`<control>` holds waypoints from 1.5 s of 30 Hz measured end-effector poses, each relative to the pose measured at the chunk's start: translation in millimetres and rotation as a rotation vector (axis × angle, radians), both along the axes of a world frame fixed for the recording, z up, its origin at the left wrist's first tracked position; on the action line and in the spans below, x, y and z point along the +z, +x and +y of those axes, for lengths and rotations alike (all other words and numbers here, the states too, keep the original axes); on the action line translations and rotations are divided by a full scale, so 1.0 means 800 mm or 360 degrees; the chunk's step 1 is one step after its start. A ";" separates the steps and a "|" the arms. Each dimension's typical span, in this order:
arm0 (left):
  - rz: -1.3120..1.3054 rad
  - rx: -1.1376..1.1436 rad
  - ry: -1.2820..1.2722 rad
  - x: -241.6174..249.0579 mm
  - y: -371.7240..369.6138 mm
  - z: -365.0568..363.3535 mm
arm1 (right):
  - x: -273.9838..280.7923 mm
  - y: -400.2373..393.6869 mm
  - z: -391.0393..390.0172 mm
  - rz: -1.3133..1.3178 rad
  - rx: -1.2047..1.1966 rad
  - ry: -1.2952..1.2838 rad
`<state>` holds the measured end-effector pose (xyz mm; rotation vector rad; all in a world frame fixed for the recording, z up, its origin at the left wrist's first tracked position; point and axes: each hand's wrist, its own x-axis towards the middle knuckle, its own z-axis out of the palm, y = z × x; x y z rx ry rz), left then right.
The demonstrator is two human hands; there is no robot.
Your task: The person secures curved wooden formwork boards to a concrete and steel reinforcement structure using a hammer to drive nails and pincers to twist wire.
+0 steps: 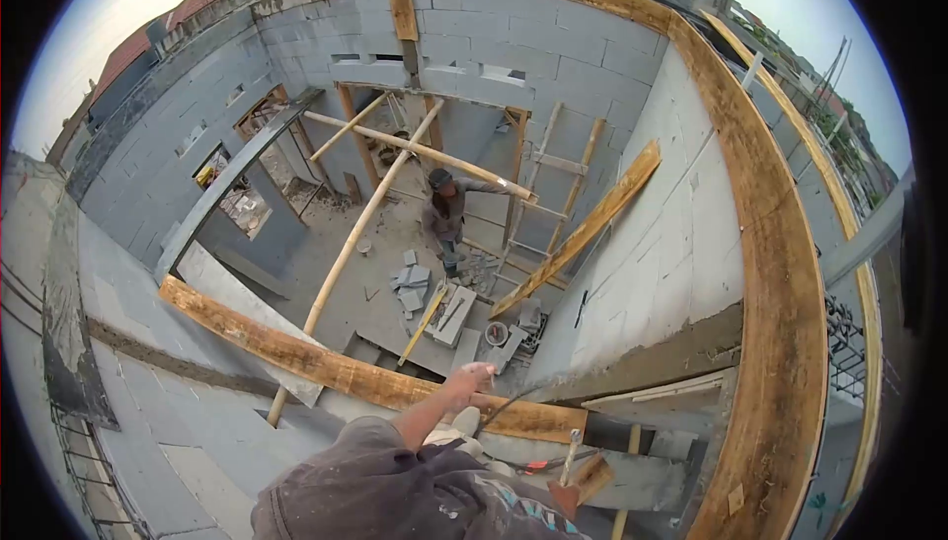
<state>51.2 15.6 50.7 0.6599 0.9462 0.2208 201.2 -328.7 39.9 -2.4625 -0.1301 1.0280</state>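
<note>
My left hand (470, 380) reaches forward over the near wooden plank (395, 389), its fingers apart and nothing seen in them. At the lower right, my right hand (565, 497) is closed around the handle of a hammer (571, 453), whose head points up. A short wood block (592, 479) lies right beside that hand. The near plank runs along the wall top in front of my body. Part of a dark cable (509, 399) curves past my left hand.
Below, a person (446, 212) stands with one arm raised to a round pole (425, 156). Grey blocks (410, 281) and a bucket (497, 334) are on the floor. A slanting board (583, 229) leans by the right wall. A wide curved plank (775, 244) tops that wall; exposed rebar (847, 347) stands beyond.
</note>
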 end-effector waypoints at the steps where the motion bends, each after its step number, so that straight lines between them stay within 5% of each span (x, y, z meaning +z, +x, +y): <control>1: -0.0138 0.0071 -0.0011 0.043 0.025 0.018 | 0.022 -0.001 0.012 0.0068 -0.0079 0.0104; 3: -0.0527 0.0169 -0.0033 0.091 0.067 0.053 | 0.073 -0.002 0.024 0.0121 -0.0220 0.0121; 7: -0.1020 0.0219 -0.0109 0.166 0.105 0.083 | -0.003 -0.010 -0.035 -0.0215 -0.0052 0.0045; 12: -0.1160 0.0171 -0.0111 0.200 0.138 0.074 | 0.025 -0.031 -0.046 0.0083 -0.0303 0.0138; 16: -0.1104 -0.0058 -0.0168 0.204 0.175 0.026 | -0.032 -0.057 -0.101 -0.0199 -0.0173 0.0027; 32: -0.1296 -0.0428 0.0175 0.257 0.339 -0.128 | 0.150 -0.078 -0.075 -0.0134 -0.0553 0.0083; 45: -0.1348 -0.0459 0.0770 0.282 0.390 -0.158 | 0.297 -0.082 -0.053 -0.0353 -0.0623 0.0097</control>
